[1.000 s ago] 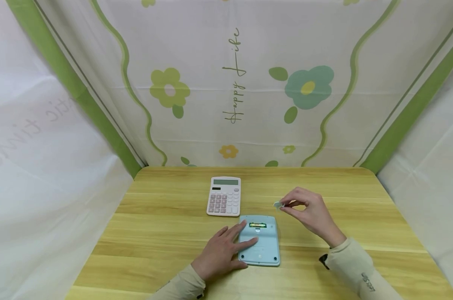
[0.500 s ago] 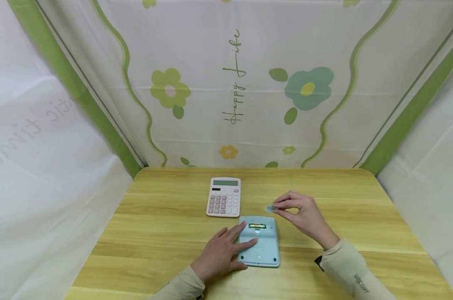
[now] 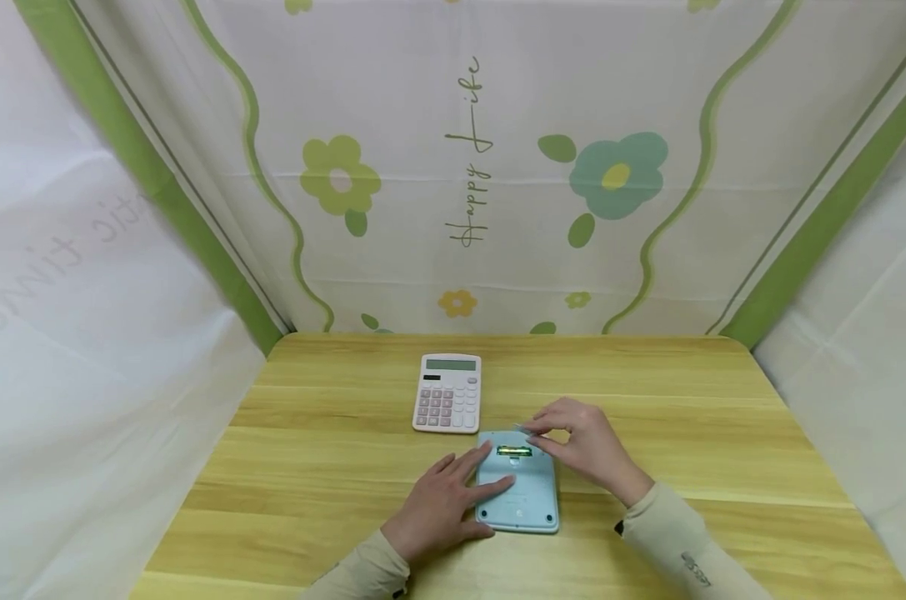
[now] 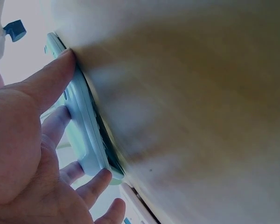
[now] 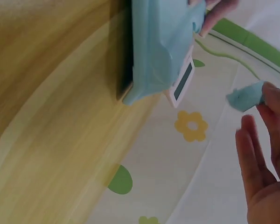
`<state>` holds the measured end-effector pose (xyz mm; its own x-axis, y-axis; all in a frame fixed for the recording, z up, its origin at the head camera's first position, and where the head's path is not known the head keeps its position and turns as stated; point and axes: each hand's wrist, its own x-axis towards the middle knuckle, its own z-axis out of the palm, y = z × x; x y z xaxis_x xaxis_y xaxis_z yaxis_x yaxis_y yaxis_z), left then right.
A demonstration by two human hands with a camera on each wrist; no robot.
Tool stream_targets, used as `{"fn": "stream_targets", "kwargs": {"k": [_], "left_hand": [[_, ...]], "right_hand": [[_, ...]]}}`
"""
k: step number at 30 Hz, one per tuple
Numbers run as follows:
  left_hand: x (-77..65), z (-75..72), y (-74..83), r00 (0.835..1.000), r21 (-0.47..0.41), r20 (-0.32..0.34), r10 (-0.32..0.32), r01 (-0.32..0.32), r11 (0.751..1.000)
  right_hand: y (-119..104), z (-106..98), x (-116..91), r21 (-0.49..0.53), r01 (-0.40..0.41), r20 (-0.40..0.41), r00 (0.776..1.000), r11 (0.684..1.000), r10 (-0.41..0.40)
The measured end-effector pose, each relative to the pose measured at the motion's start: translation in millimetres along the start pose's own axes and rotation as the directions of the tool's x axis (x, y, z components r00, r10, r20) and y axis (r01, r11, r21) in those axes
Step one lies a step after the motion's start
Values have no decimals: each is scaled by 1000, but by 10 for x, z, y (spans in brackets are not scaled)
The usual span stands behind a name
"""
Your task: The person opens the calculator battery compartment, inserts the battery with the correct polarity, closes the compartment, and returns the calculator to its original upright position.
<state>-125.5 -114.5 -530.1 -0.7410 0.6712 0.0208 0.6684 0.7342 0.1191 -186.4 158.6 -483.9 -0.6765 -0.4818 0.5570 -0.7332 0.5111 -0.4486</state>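
Observation:
A light blue calculator (image 3: 531, 500) lies face down on the table, its battery slot uncovered with a green battery (image 3: 514, 451) inside. My left hand (image 3: 441, 507) rests on its left side, fingers spread and straight; in the left wrist view the thumb (image 4: 53, 77) touches its edge. With thumb and forefinger my right hand (image 3: 576, 437) pinches a small blue battery cover (image 5: 246, 96), held over the calculator's upper right corner. The right wrist view shows that cover apart from the calculator's back, the other fingers loose. In the head view the fingers mostly hide it.
A pink and white calculator (image 3: 447, 393) lies face up just behind the blue one, to its left. The wooden table (image 3: 310, 433) ends at a flower-printed curtain (image 3: 392, 250) at the back. White cloth hangs along both sides.
My right hand has moved left and slightly toward me, carrying the battery cover from beyond the blue calculator's right side to over its upper right corner. The left hand stays in place.

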Motion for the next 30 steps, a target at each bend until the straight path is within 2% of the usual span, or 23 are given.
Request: {"fn": "stream_targets", "kwargs": {"k": [6, 9, 15, 30], "left_hand": [[-18, -31, 14, 1000, -9, 18, -13, 13, 1000], [-28, -21, 14, 1000, -25, 10, -8, 9, 1000], [-25, 7, -8, 1000, -24, -20, 8, -8, 1000], [-5, -4, -5, 1000, 14, -14, 4, -4, 1000]], "right_hand": [[-21, 131, 3, 22, -22, 108, 994, 1000, 20], [-24, 190, 4, 13, -6, 148, 989, 1000, 4], [-28, 301, 1, -38, 39, 189, 982, 999, -31], [-10, 422, 5, -68, 96, 240, 968, 993, -78]]}}
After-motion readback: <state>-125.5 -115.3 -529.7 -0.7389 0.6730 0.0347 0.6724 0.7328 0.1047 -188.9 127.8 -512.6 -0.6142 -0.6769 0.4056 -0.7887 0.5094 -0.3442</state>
